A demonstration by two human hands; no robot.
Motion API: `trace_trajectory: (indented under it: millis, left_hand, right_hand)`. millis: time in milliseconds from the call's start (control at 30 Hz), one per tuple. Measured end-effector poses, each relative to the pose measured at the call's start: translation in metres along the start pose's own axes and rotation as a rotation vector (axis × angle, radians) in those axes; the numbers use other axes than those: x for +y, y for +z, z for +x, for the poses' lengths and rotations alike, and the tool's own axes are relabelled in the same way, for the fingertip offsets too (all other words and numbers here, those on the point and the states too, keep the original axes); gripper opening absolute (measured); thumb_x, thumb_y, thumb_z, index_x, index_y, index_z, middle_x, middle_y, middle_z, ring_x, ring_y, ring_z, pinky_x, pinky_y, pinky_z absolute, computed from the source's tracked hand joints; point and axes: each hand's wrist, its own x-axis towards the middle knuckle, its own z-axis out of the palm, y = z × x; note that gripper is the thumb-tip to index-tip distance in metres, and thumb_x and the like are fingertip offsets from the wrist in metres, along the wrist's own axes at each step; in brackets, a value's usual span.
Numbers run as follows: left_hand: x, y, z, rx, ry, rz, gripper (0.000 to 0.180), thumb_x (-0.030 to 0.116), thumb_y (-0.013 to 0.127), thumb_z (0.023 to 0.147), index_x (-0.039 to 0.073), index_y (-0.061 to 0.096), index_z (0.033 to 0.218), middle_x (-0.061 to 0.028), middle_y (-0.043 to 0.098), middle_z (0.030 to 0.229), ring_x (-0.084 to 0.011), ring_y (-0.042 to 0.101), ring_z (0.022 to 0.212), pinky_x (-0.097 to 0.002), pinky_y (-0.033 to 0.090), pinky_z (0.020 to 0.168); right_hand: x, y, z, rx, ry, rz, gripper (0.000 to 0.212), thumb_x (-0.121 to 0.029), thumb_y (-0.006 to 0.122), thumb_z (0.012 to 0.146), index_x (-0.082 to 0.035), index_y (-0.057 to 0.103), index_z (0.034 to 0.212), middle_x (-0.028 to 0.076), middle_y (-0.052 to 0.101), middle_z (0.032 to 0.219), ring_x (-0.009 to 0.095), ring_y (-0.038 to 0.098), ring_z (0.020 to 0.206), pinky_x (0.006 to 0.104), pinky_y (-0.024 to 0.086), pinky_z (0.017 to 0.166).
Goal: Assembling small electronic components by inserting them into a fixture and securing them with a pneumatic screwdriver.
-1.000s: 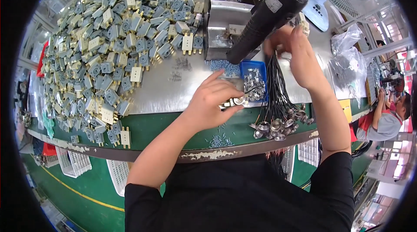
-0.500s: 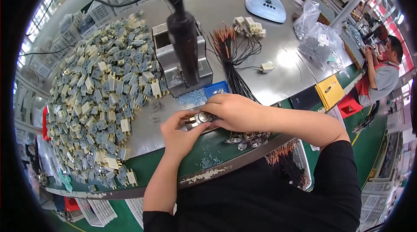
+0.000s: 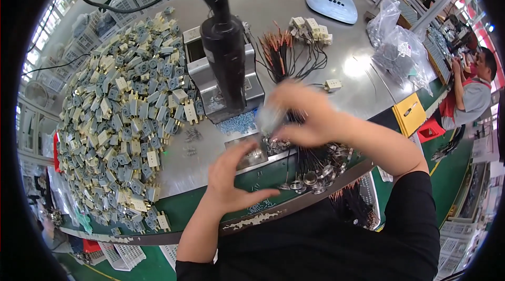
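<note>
My left hand (image 3: 229, 178) is open, its thumb spread wide and its fingertips at the flat metal fixture (image 3: 253, 159) by the table's front edge. My right hand (image 3: 307, 115) is smeared by motion above the right end of that fixture. A blurred greyish shape (image 3: 269, 119) shows by its fingers; whether they grip it cannot be made out. Small metal parts (image 3: 278, 146) lie just under this hand. Left of it are many small blue screws (image 3: 236, 123). Round metal pieces on dark leads (image 3: 313, 177) cluster at the front edge.
A large heap of grey and cream plug-like parts (image 3: 131, 107) covers the left. A black powered screwdriver (image 3: 223, 55) hangs over a metal box-shaped unit (image 3: 194, 65). Behind my right hand lie cables with orange ends (image 3: 276, 47). A fan (image 3: 331, 2) and plastic bags (image 3: 400, 49) stand farther off.
My hands have come apart from the small metal piece they held together. The right has moved up and right; the left has opened and dropped slightly. The fixture is now uncovered.
</note>
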Motion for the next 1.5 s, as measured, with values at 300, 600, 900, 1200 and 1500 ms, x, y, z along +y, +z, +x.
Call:
trace_trajectory:
  millis: [300, 600, 900, 1200, 1500]
  left_hand:
    - [-0.013, 0.010, 0.002, -0.173, 0.179, -0.200, 0.052, 0.030, 0.094, 0.064, 0.006, 0.075, 0.106, -0.0100, 0.076, 0.105, -0.0292, 0.075, 0.095, -0.0417, 0.063, 0.087]
    - [-0.011, 0.016, -0.007, -0.188, 0.211, -0.239, 0.037, 0.026, 0.089, 0.075, 0.005, 0.074, 0.101, -0.0094, 0.075, 0.095, -0.0277, 0.074, 0.082, -0.0391, 0.061, 0.076]
    - [-0.003, 0.022, -0.009, -0.172, 0.232, -0.266, 0.034, 0.026, 0.089, 0.076, 0.006, 0.074, 0.099, -0.0074, 0.075, 0.092, -0.0262, 0.073, 0.079, -0.0374, 0.060, 0.073]
    - [-0.004, 0.019, -0.017, -0.108, 0.198, -0.298, 0.032, 0.022, 0.090, 0.074, 0.006, 0.075, 0.097, -0.0084, 0.075, 0.090, -0.0272, 0.073, 0.075, -0.0363, 0.056, 0.066]
    - [0.000, 0.017, -0.013, -0.137, 0.124, -0.351, 0.032, 0.022, 0.088, 0.076, 0.004, 0.076, 0.101, -0.0109, 0.075, 0.093, -0.0303, 0.074, 0.080, -0.0386, 0.058, 0.072]
  right_hand:
    - [0.168, -0.093, 0.036, 0.456, 0.738, -0.441, 0.039, -0.036, 0.061, 0.108, 0.002, 0.069, 0.110, 0.012, 0.070, 0.094, 0.019, 0.064, 0.087, 0.0318, 0.050, 0.085]
    - [0.053, -0.057, 0.003, -0.336, 0.680, -0.189, 0.022, -0.018, 0.064, 0.103, 0.003, 0.068, 0.099, 0.012, 0.066, 0.076, 0.020, 0.064, 0.071, 0.0360, 0.051, 0.068]
    - [0.014, 0.004, -0.028, -0.486, 0.686, -0.666, 0.029, -0.027, 0.063, 0.096, -0.001, 0.069, 0.085, 0.022, 0.071, 0.078, 0.044, 0.070, 0.078, 0.0529, 0.056, 0.072]
    - [0.021, 0.001, -0.038, -0.321, 0.644, -0.650, 0.028, -0.022, 0.063, 0.095, 0.000, 0.068, 0.079, 0.018, 0.070, 0.071, 0.034, 0.072, 0.068, 0.0470, 0.056, 0.064]
    - [-0.001, -0.030, -0.046, -0.410, 1.229, 0.369, 0.034, -0.031, 0.067, 0.106, -0.005, 0.063, 0.085, -0.005, 0.053, 0.067, 0.006, 0.049, 0.059, 0.0254, 0.038, 0.053]
